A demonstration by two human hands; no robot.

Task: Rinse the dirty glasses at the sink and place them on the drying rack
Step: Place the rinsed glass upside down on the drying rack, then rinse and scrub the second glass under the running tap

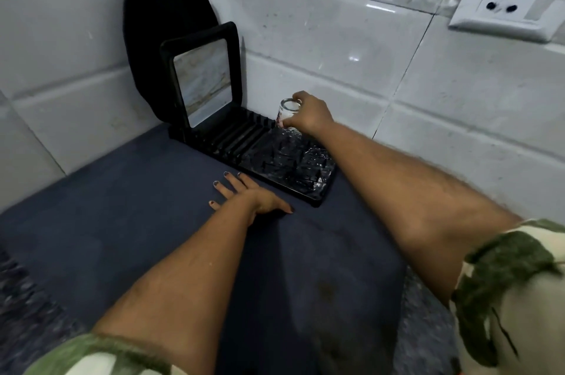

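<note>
Glass (288, 115) in right grip (308, 114), seemingly upside-down.

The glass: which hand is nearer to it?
Right. The right hand grips the glass over the rack; the left hand rests flat on the counter, apart.

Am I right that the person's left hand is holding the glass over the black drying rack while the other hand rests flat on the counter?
Not quite: the right hand holds the glass over the black drying rack, while the left hand rests flat on the counter, as the head view shows.
</note>
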